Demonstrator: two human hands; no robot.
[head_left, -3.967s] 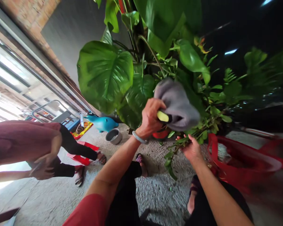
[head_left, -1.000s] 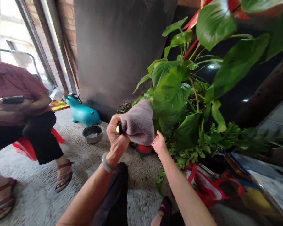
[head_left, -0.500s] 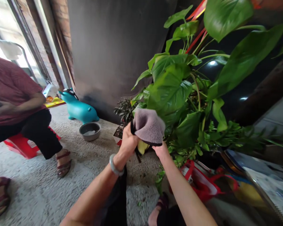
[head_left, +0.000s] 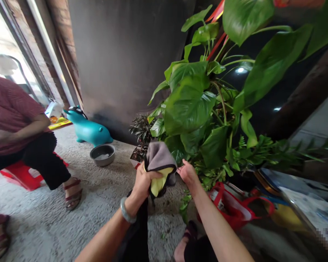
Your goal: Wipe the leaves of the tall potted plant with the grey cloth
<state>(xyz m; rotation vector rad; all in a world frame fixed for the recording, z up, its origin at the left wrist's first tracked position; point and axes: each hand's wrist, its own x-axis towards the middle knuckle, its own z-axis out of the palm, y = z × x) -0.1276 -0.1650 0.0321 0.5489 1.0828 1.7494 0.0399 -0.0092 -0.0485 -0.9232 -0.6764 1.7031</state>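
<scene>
At the lower centre of the frame, the left hand (head_left: 142, 181) grips a soft, fleecy cloth, grey on one face and yellow on the other with black edging (head_left: 160, 156), bunched in loose folds. A smooth, pale, ring-shaped bangle (head_left: 127, 210) circles that wrist. The right hand (head_left: 188, 175), thumb parted from its fingers, is at the cloth's right edge; whether it touches is unclear. Above and right, a leafy plant (head_left: 188, 109) spreads broad, glossy, heart-shaped green leaves. At lower right lies a red open-topped bag (head_left: 233, 220). Left of centre, a round grey bowl (head_left: 102, 162) sits on rough concrete floor (head_left: 98, 200), just beside a smooth, rounded turquoise animal figure (head_left: 90, 131). At the left edge, a person in a maroon shirt (head_left: 13, 112) sits on a red stool (head_left: 30, 178).
</scene>
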